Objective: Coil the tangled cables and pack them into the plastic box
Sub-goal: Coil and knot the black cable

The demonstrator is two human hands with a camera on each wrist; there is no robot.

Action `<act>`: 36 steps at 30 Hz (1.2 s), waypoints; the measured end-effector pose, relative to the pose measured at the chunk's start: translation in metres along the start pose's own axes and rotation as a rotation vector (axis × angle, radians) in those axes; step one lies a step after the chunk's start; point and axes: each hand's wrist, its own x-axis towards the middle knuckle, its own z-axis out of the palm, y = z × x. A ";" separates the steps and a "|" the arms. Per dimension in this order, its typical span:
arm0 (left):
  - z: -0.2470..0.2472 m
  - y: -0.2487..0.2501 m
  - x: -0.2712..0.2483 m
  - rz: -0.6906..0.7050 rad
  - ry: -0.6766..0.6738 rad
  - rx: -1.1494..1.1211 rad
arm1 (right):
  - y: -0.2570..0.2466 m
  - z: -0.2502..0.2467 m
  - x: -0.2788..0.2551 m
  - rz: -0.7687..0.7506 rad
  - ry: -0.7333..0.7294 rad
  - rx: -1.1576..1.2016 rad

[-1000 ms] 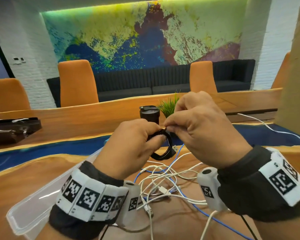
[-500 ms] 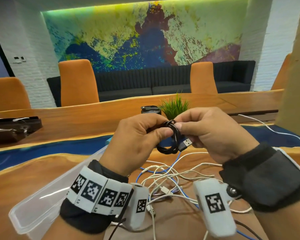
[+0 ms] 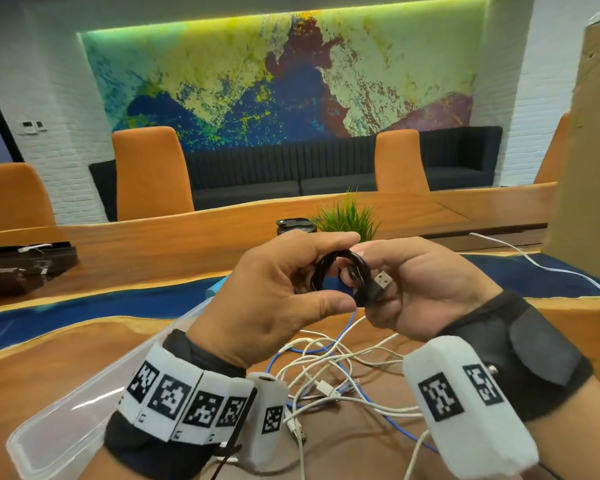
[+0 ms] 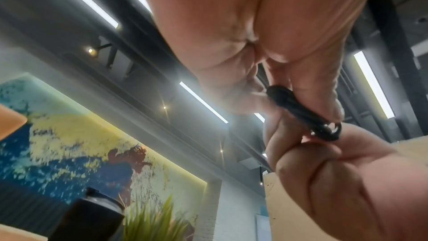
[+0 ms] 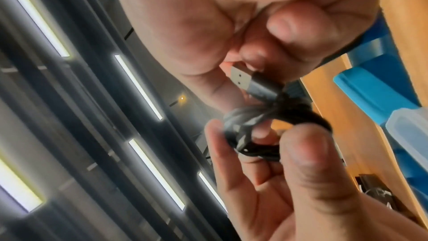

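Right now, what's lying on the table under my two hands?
A tangle of white cables mixed with a blue cable lies there, beside the plastic box. Your wrists hide part of the pile.

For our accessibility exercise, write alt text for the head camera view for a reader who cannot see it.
Two hands hold a small black cable coil above a wooden table: left hand pinches it, right hand grips its USB plug. Below lie tangled white and blue cables beside a clear plastic box.

office meeting room | long wooden table [image 3: 194, 237] | orange chairs [image 3: 151, 171] | wall mural [image 3: 284, 74]
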 end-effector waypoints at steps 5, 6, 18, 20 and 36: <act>0.003 -0.001 0.001 0.128 0.110 0.079 | 0.000 0.002 0.000 0.024 -0.110 0.071; 0.003 -0.001 0.001 0.135 0.125 0.082 | 0.000 0.002 0.000 0.006 -0.113 0.081; 0.005 -0.010 -0.001 -0.091 0.170 -0.069 | -0.001 0.007 -0.004 -0.261 -0.072 -0.495; 0.005 -0.013 0.000 -0.131 0.190 -0.137 | -0.003 0.003 -0.006 -0.340 -0.046 -0.566; 0.005 -0.021 0.000 -0.475 0.115 -0.695 | 0.005 -0.014 0.003 -0.361 -0.201 -0.449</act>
